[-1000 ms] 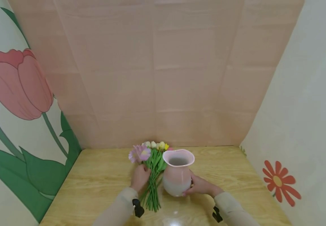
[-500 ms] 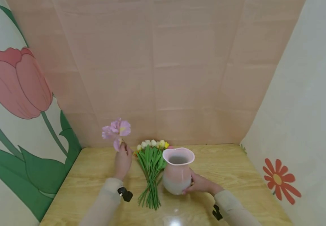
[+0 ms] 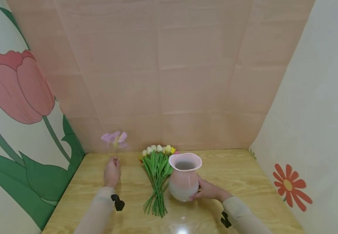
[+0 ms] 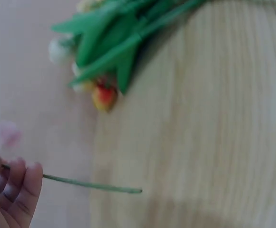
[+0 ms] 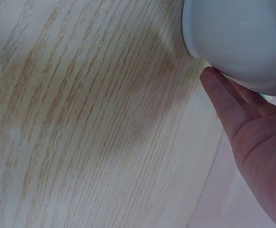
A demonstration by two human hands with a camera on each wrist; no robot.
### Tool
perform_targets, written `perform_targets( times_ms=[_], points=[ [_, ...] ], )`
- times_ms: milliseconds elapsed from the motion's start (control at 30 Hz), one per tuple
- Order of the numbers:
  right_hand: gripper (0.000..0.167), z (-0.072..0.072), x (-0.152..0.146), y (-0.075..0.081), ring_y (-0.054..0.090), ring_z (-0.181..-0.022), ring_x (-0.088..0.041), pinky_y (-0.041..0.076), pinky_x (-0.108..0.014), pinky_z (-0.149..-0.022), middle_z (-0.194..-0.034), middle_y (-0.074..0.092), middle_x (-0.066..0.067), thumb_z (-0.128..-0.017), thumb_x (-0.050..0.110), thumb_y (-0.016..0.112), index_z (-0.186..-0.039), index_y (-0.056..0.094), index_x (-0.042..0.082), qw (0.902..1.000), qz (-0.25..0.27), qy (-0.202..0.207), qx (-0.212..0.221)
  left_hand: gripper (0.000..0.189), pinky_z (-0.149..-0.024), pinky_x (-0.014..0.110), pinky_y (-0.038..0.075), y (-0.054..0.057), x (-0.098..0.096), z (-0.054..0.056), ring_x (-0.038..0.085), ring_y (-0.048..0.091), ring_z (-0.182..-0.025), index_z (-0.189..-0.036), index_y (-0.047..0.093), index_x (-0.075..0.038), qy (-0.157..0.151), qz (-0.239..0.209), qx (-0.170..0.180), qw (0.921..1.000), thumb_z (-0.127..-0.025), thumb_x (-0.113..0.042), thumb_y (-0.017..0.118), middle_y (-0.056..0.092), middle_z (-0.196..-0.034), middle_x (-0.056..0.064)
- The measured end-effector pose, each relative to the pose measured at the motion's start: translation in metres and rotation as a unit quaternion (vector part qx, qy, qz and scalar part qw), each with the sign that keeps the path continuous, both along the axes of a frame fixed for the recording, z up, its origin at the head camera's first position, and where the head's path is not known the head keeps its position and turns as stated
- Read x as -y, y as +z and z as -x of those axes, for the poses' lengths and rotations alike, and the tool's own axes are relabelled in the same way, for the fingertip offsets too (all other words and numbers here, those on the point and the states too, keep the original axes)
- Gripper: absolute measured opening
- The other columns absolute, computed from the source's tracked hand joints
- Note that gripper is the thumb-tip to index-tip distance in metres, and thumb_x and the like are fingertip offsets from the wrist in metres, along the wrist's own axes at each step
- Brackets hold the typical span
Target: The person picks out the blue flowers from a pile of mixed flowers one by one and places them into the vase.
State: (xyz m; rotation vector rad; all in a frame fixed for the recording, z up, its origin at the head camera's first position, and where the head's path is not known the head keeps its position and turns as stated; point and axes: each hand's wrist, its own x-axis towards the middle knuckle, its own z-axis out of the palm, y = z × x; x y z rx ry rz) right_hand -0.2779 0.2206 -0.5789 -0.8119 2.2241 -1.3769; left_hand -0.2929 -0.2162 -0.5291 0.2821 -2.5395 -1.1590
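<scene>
My left hand (image 3: 112, 172) pinches the thin green stem (image 4: 90, 184) of a purple iris (image 3: 114, 139) with a yellowish centre. The bloom points up above the fingers, to the left of a bunch of tulips (image 3: 157, 162). In the left wrist view the stem's free end sticks out beyond the fingertips, over the table. A pink-and-white vase (image 3: 183, 183) with a flared, wavy rim stands just right of the bunch. My right hand (image 3: 210, 191) holds its lower right side, thumb low in front; some fingers are hidden behind the vase.
The tulips lie on the wooden table (image 3: 233, 169), their blooms towards the back and stems crossing towards the front. A pinkish sheet (image 3: 163, 81) hangs behind the table's back edge. Painted walls stand on the left and right.
My left hand has lifted the iris off the bunch and carried it left; the bloom now stands more upright. My right hand and the vase have stayed in place.
</scene>
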Motion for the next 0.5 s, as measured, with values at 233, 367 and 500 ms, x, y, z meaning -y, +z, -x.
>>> perform_targets(
  times_ms=[233,367,500],
  points=[
    [0.103,-0.002,0.000,-0.001,0.051,-0.121,-0.028,0.042,-0.043,-0.099,-0.138,0.047,-0.011,-0.075,0.018,0.083,-0.151,0.015,0.018,1.0000,-0.003,0.000,0.002,0.022,-0.064,0.042,0.052,-0.018,0.018,-0.006,0.030,0.066,-0.074,-0.113,0.056,0.006,0.002,0.075,0.065,0.9951,-0.097,-0.008,0.053,0.068,-0.097,0.022],
    [0.103,-0.003,0.000,0.000,0.050,-0.123,-0.029,0.042,-0.044,-0.099,-0.139,0.046,-0.010,-0.074,0.018,0.083,-0.151,0.015,0.020,1.0000,-0.003,-0.004,0.005,0.016,-0.061,0.048,0.052,-0.027,0.022,-0.010,0.037,0.066,-0.073,-0.104,0.055,0.005,-0.003,0.122,0.061,0.9907,-0.093,-0.005,0.055,0.067,-0.087,0.024],
    [0.103,-0.003,0.000,0.002,0.049,-0.124,-0.030,0.040,-0.046,-0.101,-0.140,0.045,-0.010,-0.074,0.018,0.084,-0.151,0.015,0.021,1.0000,0.005,-0.001,0.007,0.009,-0.056,0.048,0.052,-0.037,0.021,-0.014,0.038,0.066,-0.069,-0.091,0.057,0.003,-0.003,0.161,0.075,0.9841,-0.091,-0.002,0.050,0.066,-0.078,0.021]
  ],
)
